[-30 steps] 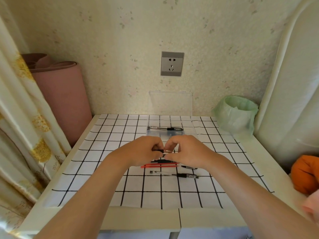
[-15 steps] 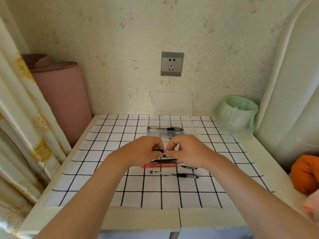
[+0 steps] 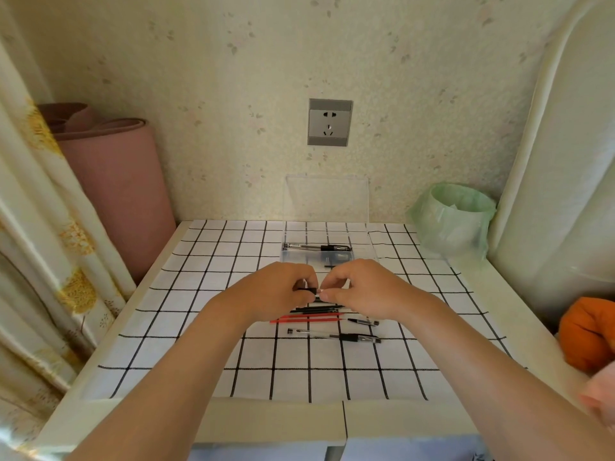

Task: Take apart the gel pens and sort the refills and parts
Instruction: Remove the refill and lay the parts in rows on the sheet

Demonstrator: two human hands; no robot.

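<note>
Both hands hold one gel pen [image 3: 312,292] level above the checked cloth. My left hand [image 3: 283,289] pinches its black end, and my right hand [image 3: 357,287] grips the clear barrel; most of the pen is hidden by fingers. Under the hands lie two red refills [image 3: 307,318] and black refills [image 3: 317,308] side by side. A short black tip piece [image 3: 364,322] rests to their right. A whole black gel pen [image 3: 334,336] lies nearest me. Another pen [image 3: 317,248] lies in the clear box [image 3: 371,251] behind.
The clear box's lid [image 3: 327,197] leans against the wall. A bin lined with a green bag [image 3: 454,221] stands at the back right. An orange cloth item [image 3: 587,331] lies at the right edge, a pink roll [image 3: 113,188] at the left.
My hands have drawn slightly apart along the pen, so a short black and clear stretch now shows between them. The parts on the cloth have not moved.
</note>
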